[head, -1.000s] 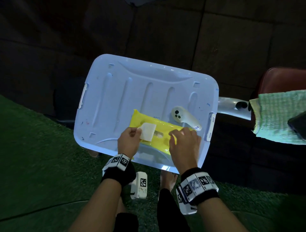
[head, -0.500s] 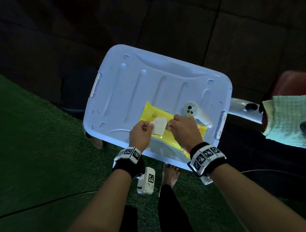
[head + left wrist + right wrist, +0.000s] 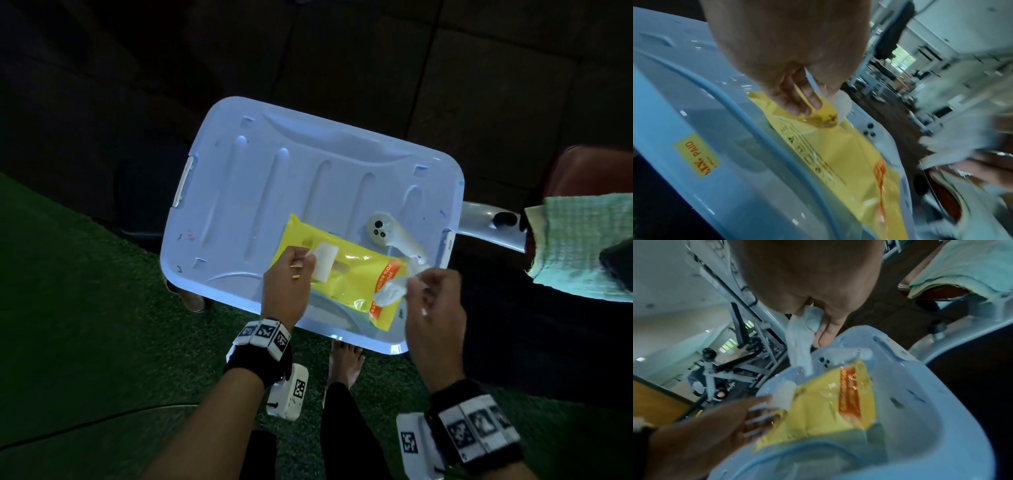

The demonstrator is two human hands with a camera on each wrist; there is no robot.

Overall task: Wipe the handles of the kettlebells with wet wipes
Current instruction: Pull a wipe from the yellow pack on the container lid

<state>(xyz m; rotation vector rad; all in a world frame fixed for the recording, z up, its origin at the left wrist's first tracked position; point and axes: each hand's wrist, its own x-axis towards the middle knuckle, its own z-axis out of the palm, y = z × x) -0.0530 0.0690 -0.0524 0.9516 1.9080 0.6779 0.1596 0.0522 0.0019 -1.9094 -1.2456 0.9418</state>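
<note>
The right hand [image 3: 433, 308] is pinching a wet wipe [image 3: 394, 291] clear of the yellow pack [image 3: 346, 281] — at five o'clock on the bin lid [image 3: 274, 178] — while the left hand [image 3: 287, 281] is pinching its flap [image 3: 325, 262] open. No kettlebells in view; next, probably resealing and finding a handle.

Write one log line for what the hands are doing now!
step: wipe out | left hand: holds flap open on yellow pack | right hand: pinches wet wipe | kettlebells: unseen

We note a dim head view, only the pale bin lid [image 3: 308, 192] glowing; both wrist views brighter, motion-blurred, edges warped.
</note>
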